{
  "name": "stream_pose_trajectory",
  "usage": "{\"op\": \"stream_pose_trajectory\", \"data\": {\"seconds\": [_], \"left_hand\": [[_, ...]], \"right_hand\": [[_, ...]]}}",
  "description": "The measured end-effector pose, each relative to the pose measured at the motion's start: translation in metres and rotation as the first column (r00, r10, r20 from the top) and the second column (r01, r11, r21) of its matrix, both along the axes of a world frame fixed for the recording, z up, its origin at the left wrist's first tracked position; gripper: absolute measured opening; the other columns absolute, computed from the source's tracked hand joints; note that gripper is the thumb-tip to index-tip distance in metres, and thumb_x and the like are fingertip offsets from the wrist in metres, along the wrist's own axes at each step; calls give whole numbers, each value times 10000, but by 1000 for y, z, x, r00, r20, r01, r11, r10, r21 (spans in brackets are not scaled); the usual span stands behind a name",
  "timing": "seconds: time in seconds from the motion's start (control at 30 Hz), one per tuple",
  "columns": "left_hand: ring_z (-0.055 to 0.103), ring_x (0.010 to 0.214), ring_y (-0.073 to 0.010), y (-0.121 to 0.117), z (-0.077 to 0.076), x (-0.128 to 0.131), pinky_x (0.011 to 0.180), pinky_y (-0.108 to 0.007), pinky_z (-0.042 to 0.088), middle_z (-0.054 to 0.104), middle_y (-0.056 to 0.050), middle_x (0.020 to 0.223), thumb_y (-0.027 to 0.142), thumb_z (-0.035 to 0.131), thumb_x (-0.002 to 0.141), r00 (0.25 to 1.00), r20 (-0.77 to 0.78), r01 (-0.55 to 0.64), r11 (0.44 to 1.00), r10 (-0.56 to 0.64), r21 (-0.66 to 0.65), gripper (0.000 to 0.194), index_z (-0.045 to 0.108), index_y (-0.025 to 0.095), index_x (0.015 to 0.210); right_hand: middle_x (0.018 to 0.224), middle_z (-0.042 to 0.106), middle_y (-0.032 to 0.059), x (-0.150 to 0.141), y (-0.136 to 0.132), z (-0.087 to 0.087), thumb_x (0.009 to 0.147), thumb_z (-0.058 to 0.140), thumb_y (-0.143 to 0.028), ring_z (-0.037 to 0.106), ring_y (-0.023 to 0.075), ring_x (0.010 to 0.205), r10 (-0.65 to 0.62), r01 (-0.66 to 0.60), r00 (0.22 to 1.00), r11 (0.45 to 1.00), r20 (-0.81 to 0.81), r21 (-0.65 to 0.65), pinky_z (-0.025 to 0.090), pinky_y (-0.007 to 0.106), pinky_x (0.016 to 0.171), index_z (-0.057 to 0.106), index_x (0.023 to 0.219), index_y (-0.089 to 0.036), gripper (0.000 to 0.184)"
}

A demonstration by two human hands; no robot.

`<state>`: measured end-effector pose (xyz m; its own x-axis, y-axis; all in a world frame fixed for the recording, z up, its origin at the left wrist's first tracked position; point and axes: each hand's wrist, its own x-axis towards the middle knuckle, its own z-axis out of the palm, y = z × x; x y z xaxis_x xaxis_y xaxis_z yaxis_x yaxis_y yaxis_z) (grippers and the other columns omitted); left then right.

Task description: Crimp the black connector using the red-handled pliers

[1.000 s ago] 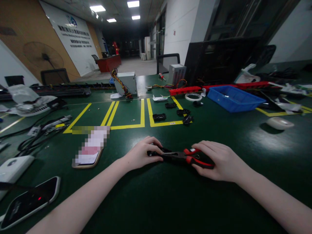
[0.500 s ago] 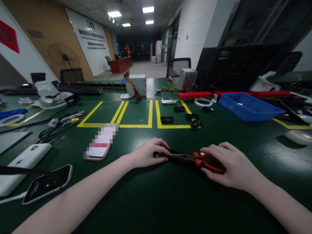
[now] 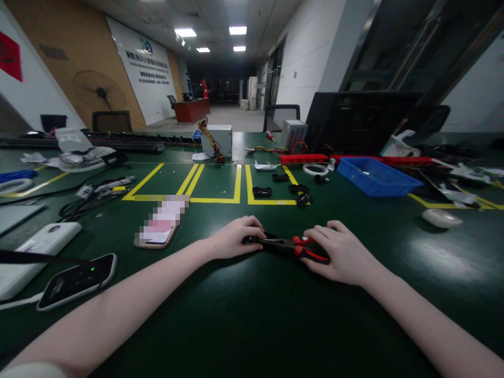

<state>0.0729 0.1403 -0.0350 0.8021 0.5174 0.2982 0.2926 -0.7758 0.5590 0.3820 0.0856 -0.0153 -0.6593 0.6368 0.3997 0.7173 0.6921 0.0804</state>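
Flat on the table (image 3: 252, 325), pliers (image 3: 289, 245): red handles under right hand (image 3: 340, 252) fingers, black part pinched in left hand (image 3: 236, 237).

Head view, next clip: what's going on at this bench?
A person works at a dark green table. The right hand grips the red-and-black handles of a pair of pliers lying low on the table. The left hand pins a small black plastic part at the pliers' nose. Similar black parts lie beyond.

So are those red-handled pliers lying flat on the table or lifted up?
Lying flat. The pliers rest on the green table, right hand over the red handles, left hand at the nose end.
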Motion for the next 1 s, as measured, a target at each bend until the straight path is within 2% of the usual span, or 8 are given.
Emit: {"op": "stream_pose_trajectory", "data": {"seconds": [0.1, 0.27, 0.53, 1.0], "left_hand": [[609, 1101, -223, -1, 0, 0, 965, -403, 531, 611, -93, 1192, 211, 685, 944, 1000, 25, 0, 1000, 0, -20, 149, 715, 179, 1086], [606, 1095, -212, -1, -2, 0, 972, -398, 530, 610, -94, 1185, 212, 688, 944, 999, 47, 18, 1000, -18, -14, 157, 727, 175, 1091], [609, 1105, -205, 0, -4, 0, 983, -391, 531, 603, -86, 1195, 235, 695, 943, 999, 44, 16, 999, -15, -29, 167, 744, 189, 1096], [618, 1080, -219, 2, -8, 3, 975, -398, 520, 614, -86, 1150, 209, 703, 930, 997, 83, 8, 997, -2, -74, 158, 736, 175, 1080]], "right_hand": [[915, 726, 77, 1, -2, 4, 871, 639, -448, 671, 234, 797, -7, 7, 1000, 1000, 1, -2, 445, 477, 939, 645, 1048, -183, 319], [884, 703, 62, 6, -5, 10, 867, 643, -447, 676, 247, 847, -20, 20, 1000, 1000, 9, 10, 364, 564, 1107, 642, 1033, -197, 300], [863, 661, 75, 9, -5, 10, 842, 661, -460, 642, 264, 887, -31, 31, 999, 999, 10, 26, 363, 620, 1123, 649, 971, -194, 296], [912, 694, 92, -3, -7, 4, 828, 673, -478, 628, 278, 965, -78, 77, 997, 996, -25, -50, 286, 615, 1184, 664, 962, -189, 319]]}}
